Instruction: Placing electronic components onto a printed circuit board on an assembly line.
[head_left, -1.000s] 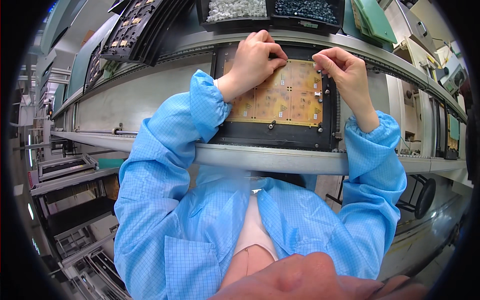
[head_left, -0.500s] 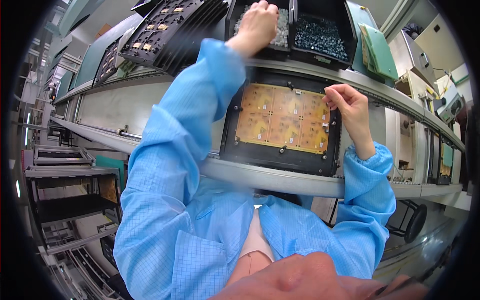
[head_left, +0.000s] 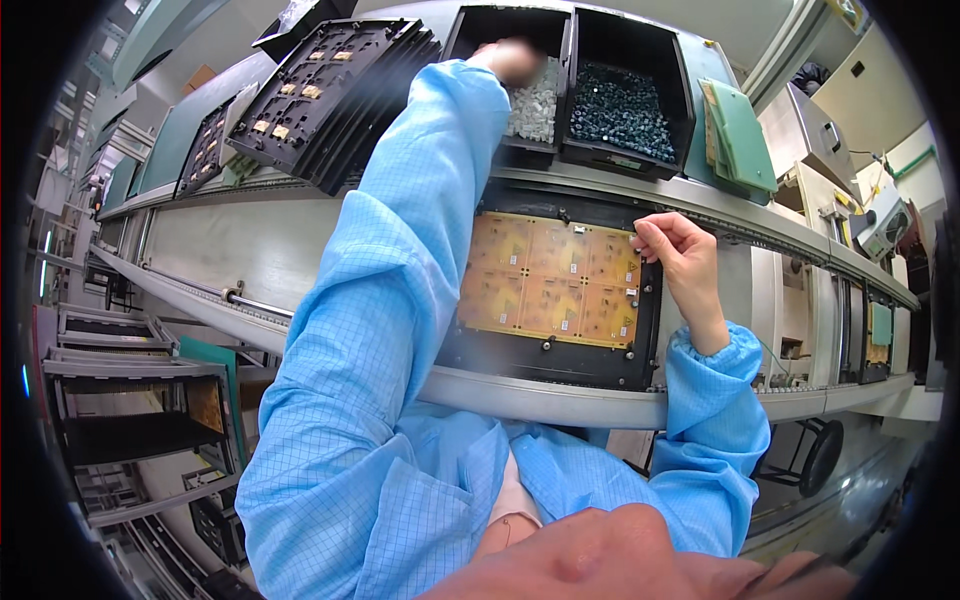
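Observation:
My left hand (head_left: 512,62), smeared by motion, is at the black bin of small white parts (head_left: 532,108); its fingers cannot be made out. My right hand (head_left: 685,262) is closed in a pinch, thumb against index finger, at the upper right corner of a panel of yellow-orange circuit boards (head_left: 550,280). Whatever lies between those fingertips is too small to name. The panel lies flat in a black carrier frame (head_left: 500,362). One white part (head_left: 580,230) sits at the panel's far edge and another white part (head_left: 631,292) at its right edge.
Right of the white parts stands a black bin of dark blue parts (head_left: 625,115). Stacked black trays (head_left: 310,95) lean at the far left. Green sheets (head_left: 738,140) stand at the far right. A metal conveyor rail (head_left: 560,400) runs along the near side.
The whole view has shifted, so the bench sits lower in the picture. My left hand has moved slightly farther into the white-parts bin. My right hand keeps its pinch at the panel's corner.

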